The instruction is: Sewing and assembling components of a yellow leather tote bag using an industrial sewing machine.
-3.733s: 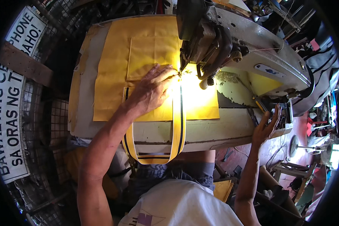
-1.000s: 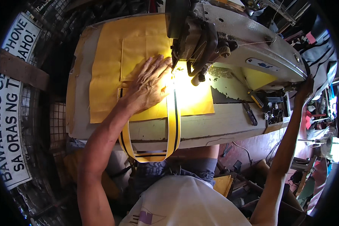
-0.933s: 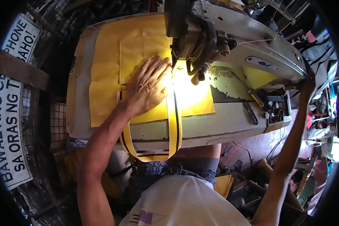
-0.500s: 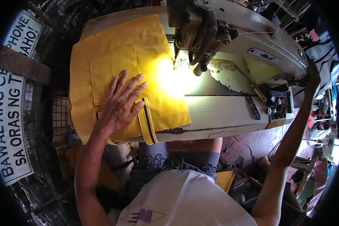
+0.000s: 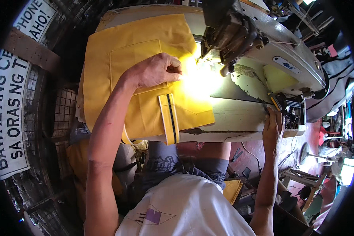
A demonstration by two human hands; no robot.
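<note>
The largest thing in view is the pale desk (image 5: 232,118), which carries one grey-white sewing machine (image 5: 263,51) along its far right side. Spread flat over the left half of the desk lies one yellow fabric panel (image 5: 141,74) with a single sewn pocket patch on it; its right edge reaches into the bright glare under the machine's head. One yellow strap with a black stripe down its middle (image 5: 169,118) runs down the panel and hangs just over the near edge of the desk. On the far left, against wire mesh, stand two white signs with black lettering: a tall one (image 5: 8,118) curving down the left rim and a smaller one (image 5: 37,19) tilted above it. On the machine's arm sits one small white oval label with blue print (image 5: 284,65). The left hand (image 5: 153,70) rests on the pocket patch, its fingers (image 5: 173,67) curled in and pinching the fabric near the glare. The right hand (image 5: 273,128) is well apart from the panel, at the right end of the desk, its fingers touching the edge beside a cluster of small dark metal parts (image 5: 291,114); whether they grip anything cannot be told.
</note>
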